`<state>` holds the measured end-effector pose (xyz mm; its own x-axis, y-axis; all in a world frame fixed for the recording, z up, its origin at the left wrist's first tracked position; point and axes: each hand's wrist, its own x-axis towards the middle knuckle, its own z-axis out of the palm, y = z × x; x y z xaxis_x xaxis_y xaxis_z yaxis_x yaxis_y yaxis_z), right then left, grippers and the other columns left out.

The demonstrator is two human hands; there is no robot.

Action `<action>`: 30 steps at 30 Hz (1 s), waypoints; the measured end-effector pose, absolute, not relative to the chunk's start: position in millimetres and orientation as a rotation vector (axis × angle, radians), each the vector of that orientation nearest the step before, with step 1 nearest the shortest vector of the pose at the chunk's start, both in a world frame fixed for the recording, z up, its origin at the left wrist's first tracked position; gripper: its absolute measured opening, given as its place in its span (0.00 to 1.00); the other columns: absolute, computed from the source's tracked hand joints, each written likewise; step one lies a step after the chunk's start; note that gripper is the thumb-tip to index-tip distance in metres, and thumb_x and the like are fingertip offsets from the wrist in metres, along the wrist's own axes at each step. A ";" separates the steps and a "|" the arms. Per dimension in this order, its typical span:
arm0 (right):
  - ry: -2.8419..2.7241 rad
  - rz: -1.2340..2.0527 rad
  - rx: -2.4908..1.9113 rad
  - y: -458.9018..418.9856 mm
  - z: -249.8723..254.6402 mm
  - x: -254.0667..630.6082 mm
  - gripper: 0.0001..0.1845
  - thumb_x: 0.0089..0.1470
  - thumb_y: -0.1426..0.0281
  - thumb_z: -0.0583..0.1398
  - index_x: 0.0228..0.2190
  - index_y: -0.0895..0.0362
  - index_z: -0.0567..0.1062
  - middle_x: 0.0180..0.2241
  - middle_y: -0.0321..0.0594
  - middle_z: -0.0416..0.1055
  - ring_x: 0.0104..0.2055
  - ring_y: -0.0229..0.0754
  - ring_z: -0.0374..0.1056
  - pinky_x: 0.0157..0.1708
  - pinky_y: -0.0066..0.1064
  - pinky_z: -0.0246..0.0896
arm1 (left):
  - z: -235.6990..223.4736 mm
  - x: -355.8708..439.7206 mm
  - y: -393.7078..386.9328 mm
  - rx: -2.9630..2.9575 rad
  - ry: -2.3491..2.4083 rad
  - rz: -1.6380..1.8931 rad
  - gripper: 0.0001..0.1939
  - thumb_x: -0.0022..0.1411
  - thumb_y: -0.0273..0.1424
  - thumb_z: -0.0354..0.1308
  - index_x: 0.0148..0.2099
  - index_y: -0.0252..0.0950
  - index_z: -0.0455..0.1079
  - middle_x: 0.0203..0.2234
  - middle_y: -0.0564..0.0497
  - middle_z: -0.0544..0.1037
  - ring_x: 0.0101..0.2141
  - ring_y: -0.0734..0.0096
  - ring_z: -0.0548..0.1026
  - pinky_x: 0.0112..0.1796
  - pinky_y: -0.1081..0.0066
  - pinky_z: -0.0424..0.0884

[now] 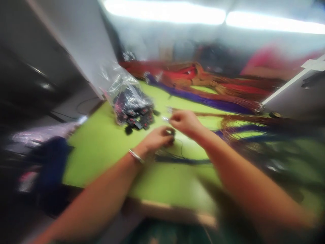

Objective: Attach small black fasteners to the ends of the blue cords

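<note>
Near the middle of the green table, my left hand is closed, with a small black part at its fingertips. A bracelet circles that wrist. A thin dark wire curves down to the right of these fingers. Just above and to the right, my right hand is curled shut, knuckles up. Something pale shows at its fingertips, too blurred to name. Brown wires lie behind this hand. Left of both hands, black plastic connectors with red bits spill from a clear plastic bag.
Red and brown wire bundles and a purple bundle lie along the back. A dark blue bundle lies before my hands, with more tangled wires at right. A white panel rises at left. Lamps hang above.
</note>
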<state>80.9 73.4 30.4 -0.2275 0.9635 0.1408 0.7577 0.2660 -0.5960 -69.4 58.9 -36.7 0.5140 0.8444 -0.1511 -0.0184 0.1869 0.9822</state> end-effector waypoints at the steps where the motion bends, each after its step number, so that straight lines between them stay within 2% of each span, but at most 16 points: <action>1: -2.020 0.561 -1.563 68.3 28.7 85.2 0.08 0.43 0.77 0.57 0.21 0.60 0.77 0.19 0.36 0.69 0.23 0.33 0.59 0.25 0.26 0.50 | -35.9 -69.0 58.3 1.213 0.836 0.721 0.17 0.52 0.33 0.62 0.44 0.32 0.68 0.27 0.48 0.74 0.27 0.74 0.73 0.29 0.73 0.68; 8: -1.823 0.597 -1.658 30.8 0.1 117.3 0.08 0.43 0.75 0.55 0.20 0.60 0.75 0.19 0.34 0.69 0.23 0.32 0.60 0.26 0.24 0.51 | -28.7 -63.9 53.2 0.945 0.778 0.738 0.19 0.52 0.29 0.63 0.46 0.31 0.67 0.30 0.46 0.76 0.29 0.73 0.74 0.34 0.71 0.70; 14: -1.841 0.611 -1.579 24.4 -10.9 115.0 0.09 0.44 0.71 0.56 0.18 0.60 0.73 0.17 0.33 0.65 0.21 0.31 0.55 0.24 0.24 0.47 | -28.1 -61.5 51.7 0.879 0.737 0.710 0.17 0.52 0.25 0.62 0.45 0.30 0.68 0.33 0.46 0.76 0.30 0.73 0.74 0.34 0.72 0.70; 22: -1.911 0.642 -1.596 25.5 -9.0 116.5 0.09 0.43 0.71 0.56 0.16 0.60 0.72 0.15 0.32 0.61 0.20 0.31 0.52 0.22 0.25 0.44 | -29.1 -61.3 51.3 0.946 0.747 0.680 0.17 0.52 0.28 0.63 0.45 0.32 0.67 0.29 0.48 0.76 0.27 0.76 0.74 0.32 0.74 0.70; 30: -1.929 0.624 -1.643 22.7 -6.2 115.8 0.08 0.42 0.72 0.55 0.16 0.59 0.70 0.16 0.32 0.61 0.21 0.31 0.53 0.23 0.25 0.45 | -25.3 -61.0 48.1 1.028 0.815 0.697 0.19 0.51 0.32 0.65 0.45 0.33 0.68 0.29 0.49 0.76 0.27 0.75 0.74 0.31 0.74 0.68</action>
<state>115.8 22.7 -6.2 -0.1235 0.9878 0.0949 0.7453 0.1555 -0.6483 -61.0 48.1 -25.3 0.5234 0.8147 -0.2497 -0.1196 0.3604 0.9251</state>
